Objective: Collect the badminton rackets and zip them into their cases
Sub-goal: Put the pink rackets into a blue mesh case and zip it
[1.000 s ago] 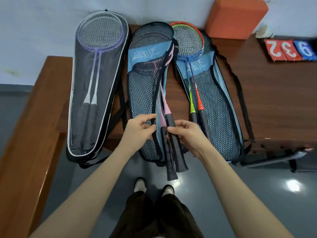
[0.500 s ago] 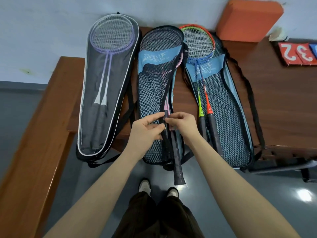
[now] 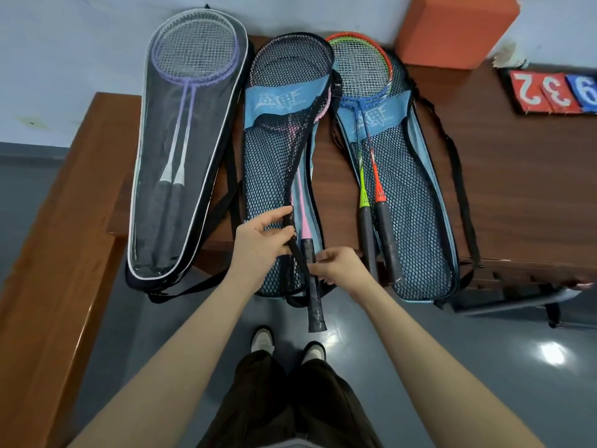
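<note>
Left grip (image 3: 258,244): fingers curled round the black bound edge of the middle case's mesh flap (image 3: 274,176), pinched near the flap's lower end. Right grip (image 3: 339,268): fingertips pinched together right at the dark wrapped handle (image 3: 311,286) of the pink racket; whether the handle, the case edge or a zip pull is held cannot be told.

Landmark: middle case (image 3: 310,176), laid lengthwise on the brown wooden worktop (image 3: 517,195), lower end overhanging the near edge. Blue fabric with black honeycomb mesh. Flap partly open along its right side; pink racket shaft (image 3: 302,202) exposed there, handle end sticking out past the case bottom. White stylised logo printed on the blue band (image 3: 277,103), not legible.

Left of the middle case: black case with clear front panel and white piping (image 3: 190,150), closed, teardrop shape. Two purple-framed rackets (image 3: 195,50) seen inside, white cones, dark handles.

Right of the middle case: second blue mesh case (image 3: 416,202), lying open. An orange racket (image 3: 378,185) and a yellow-green racket (image 3: 363,189) laid on it, dark handles side by side. Same logo band, not legible.

Further right of the middle case, at the back of the worktop: orange foam block (image 3: 452,27); flip score cards (image 3: 555,92), red "2", red "3", blue card partly cut off, seen upside down.
</note>
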A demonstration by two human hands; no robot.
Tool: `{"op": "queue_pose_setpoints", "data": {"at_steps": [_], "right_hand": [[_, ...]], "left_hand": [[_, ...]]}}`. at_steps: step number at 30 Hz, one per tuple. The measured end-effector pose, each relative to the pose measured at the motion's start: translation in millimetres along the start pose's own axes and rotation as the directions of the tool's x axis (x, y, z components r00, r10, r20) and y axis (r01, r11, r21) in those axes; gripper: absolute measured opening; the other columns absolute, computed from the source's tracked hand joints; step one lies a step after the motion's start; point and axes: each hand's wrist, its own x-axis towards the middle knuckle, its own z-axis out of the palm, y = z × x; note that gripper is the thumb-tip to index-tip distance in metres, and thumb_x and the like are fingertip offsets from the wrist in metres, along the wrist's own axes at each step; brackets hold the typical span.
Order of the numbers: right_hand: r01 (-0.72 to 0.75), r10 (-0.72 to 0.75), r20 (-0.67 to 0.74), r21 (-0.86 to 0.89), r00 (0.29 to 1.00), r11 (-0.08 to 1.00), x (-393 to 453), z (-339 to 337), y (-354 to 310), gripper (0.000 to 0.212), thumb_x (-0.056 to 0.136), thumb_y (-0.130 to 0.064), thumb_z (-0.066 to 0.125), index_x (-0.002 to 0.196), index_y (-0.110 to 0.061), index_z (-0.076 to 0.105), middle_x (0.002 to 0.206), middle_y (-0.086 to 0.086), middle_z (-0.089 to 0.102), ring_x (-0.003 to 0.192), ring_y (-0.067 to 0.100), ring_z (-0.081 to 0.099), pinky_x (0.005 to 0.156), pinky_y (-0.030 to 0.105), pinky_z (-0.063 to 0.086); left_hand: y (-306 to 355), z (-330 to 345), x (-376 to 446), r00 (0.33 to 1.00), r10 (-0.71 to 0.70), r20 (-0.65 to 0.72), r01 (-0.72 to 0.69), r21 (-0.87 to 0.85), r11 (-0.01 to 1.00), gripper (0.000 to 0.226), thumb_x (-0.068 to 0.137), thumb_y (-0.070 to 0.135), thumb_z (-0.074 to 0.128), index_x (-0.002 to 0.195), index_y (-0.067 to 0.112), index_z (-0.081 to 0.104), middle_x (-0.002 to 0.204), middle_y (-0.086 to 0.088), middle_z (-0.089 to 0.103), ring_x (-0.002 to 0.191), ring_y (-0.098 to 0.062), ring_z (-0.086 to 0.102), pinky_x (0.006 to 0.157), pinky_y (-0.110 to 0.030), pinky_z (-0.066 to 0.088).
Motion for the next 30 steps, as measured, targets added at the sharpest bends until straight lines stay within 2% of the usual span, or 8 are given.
{"op": "queue_pose_setpoints", "data": {"at_steps": [6,10,15,18,22,24,28,30], "right_hand": [[0.042,-0.041,-0.011,0.262,0.999,0.964,-2.4,-6.2,-24.9,0.033,0.072,-0.012,0.079,0.095,0.006,0.065,0.074,0.009,0.06,0.058,0.013,0.053,0.048,0.018,0.043],[0.091,-0.087,-0.025,0.257,0.996,0.962,2.9,-8.8,-43.4,0.024,0.071,-0.016,0.08,0.085,-0.002,0.067,0.07,0.006,0.064,0.059,0.013,0.056,0.049,0.018,0.044],[0.176,-0.164,-0.08,0.178,0.983,0.968,21.0,-7.4,-62.8,0.028,0.071,-0.021,0.08,0.079,0.002,0.066,0.065,0.004,0.061,0.056,0.009,0.053,0.047,0.019,0.039],[0.245,-0.24,-0.051,0.118,0.969,0.962,23.7,-8.1,-57.5,0.04,0.076,-0.029,0.076,0.089,0.008,0.066,0.081,0.018,0.065,0.069,0.021,0.058,0.067,0.026,0.042],[0.203,-0.201,-0.035,0.063,0.979,0.977,21.3,-14.2,-28.9,0.041,0.07,-0.059,0.068,0.103,-0.036,0.071,0.122,0.006,0.055,0.116,0.015,0.053,0.104,0.038,0.041],[0.167,-0.174,0.015,0.202,0.985,0.965,10.8,-17.4,-17.8,0.03,0.078,-0.044,0.066,0.106,-0.036,0.069,0.126,0.005,0.058,0.116,0.016,0.054,0.102,0.04,0.043],[-0.045,-0.056,0.152,0.591,0.987,0.805,-2.9,-20.8,-9.6,0.031,0.091,-0.008,0.056,0.119,-0.019,0.06,0.111,0.003,0.067,0.088,0.018,0.065,0.07,0.03,0.054],[-0.01,-0.094,0.13,0.635,0.987,0.772,-5.6,-23.9,-10.9,0.038,0.086,0.005,0.056,0.118,-0.015,0.06,0.111,0.009,0.065,0.089,0.024,0.063,0.074,0.034,0.053]], "left_hand": [[3.6,-8.8,-1.9,0.999,0.036,0.01,-0.037,0.046,0.998,0.036,0.084,-0.002,0.06,0.105,0.026,0.067,0.085,-0.01,0.072,0.079,-0.023,0.067,0.072,-0.037,0.058],[15.3,-7.7,-2.5,0.997,0.024,0.071,-0.023,-0.02,1.0,0.035,0.084,-0.005,0.059,0.107,0.02,0.067,0.079,-0.006,0.072,0.073,-0.017,0.068,0.068,-0.033,0.058],[27.7,-10.3,3.6,0.997,0.037,0.067,-0.028,-0.126,0.992,0.034,0.084,-0.004,0.06,0.104,0.022,0.069,0.096,-0.005,0.072,0.084,-0.022,0.068,0.075,-0.042,0.058],[30.3,-11.4,6.5,0.998,0.033,0.051,-0.024,-0.166,0.986,0.034,0.083,-0.005,0.06,0.107,0.018,0.068,0.1,-0.009,0.07,0.085,-0.022,0.065,0.076,-0.043,0.057],[32.4,-10.3,9.4,0.995,0.047,0.087,-0.024,-0.242,0.97,0.033,0.085,-0.006,0.057,0.111,0.013,0.065,0.105,-0.009,0.068,0.083,-0.018,0.067,0.073,-0.039,0.057],[30.5,-7.9,10.7,0.995,0.042,0.093,-0.017,-0.247,0.969,0.033,0.085,-0.006,0.057,0.11,0.014,0.066,0.103,-0.007,0.069,0.082,-0.017,0.068,0.071,-0.037,0.057],[21.6,-1.6,10.6,0.997,0.025,0.074,-0.008,-0.225,0.974,0.033,0.084,-0.006,0.058,0.108,0.015,0.067,0.094,-0.002,0.072,0.083,-0.018,0.068,0.072,-0.038,0.057],[15.1,1.3,9.7,0.999,0.024,0.038,-0.018,-0.163,0.986,0.033,0.084,-0.004,0.06,0.109,0.015,0.067,0.087,-0.001,0.073,0.08,-0.016,0.068,0.072,-0.035,0.058]]}}
